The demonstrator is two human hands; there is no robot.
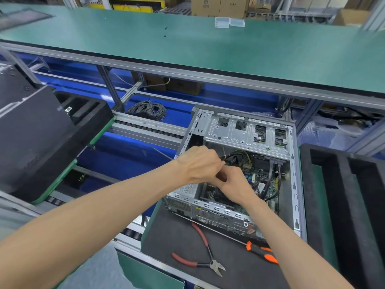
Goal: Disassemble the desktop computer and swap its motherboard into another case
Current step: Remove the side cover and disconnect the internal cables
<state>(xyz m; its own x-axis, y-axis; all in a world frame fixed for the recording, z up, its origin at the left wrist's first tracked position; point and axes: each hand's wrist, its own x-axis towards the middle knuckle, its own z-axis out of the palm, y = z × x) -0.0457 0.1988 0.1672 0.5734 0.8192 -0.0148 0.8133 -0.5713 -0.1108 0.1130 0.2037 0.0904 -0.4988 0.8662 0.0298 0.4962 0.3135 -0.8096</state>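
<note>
Lying open on a dark mat (208, 257): computer case (294, 184) holding motherboard (258, 178) and cables (239, 157). Left hand (200, 163) and right hand (233, 184) together inside, fingers curled; grip impossible to tell. Beside the case: cutters (206, 253), screwdriver (260, 252).

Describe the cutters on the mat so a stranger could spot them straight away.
Start at the open grey metal computer case, then look at the dark mat in front of it. The red-handled side cutters lie there spread open, left of the orange-and-black screwdriver.
</note>
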